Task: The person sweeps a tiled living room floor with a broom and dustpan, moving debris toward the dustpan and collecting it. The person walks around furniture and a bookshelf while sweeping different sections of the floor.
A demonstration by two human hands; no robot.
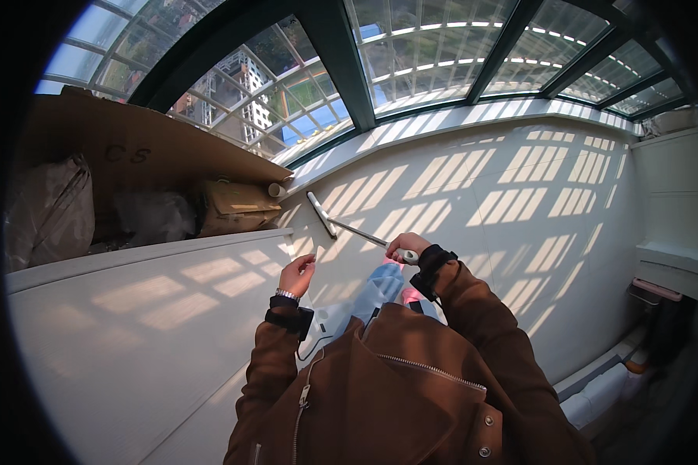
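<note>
While the right hand [405,246] clamps the squeegee [341,223] handle, the left hand [296,275] hangs empty, fingers loosely curled, near brown cardboard boxes [236,205] on the ledge [132,260].

One squeegee [341,227], two hands (one gripping handle), one cardboard sheet [155,151], two bags.

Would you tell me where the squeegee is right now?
In the head view the squeegee is just left of centre: its blade lies against the white wall below the window, beside the cardboard boxes, and the right hand grips its handle.
</note>
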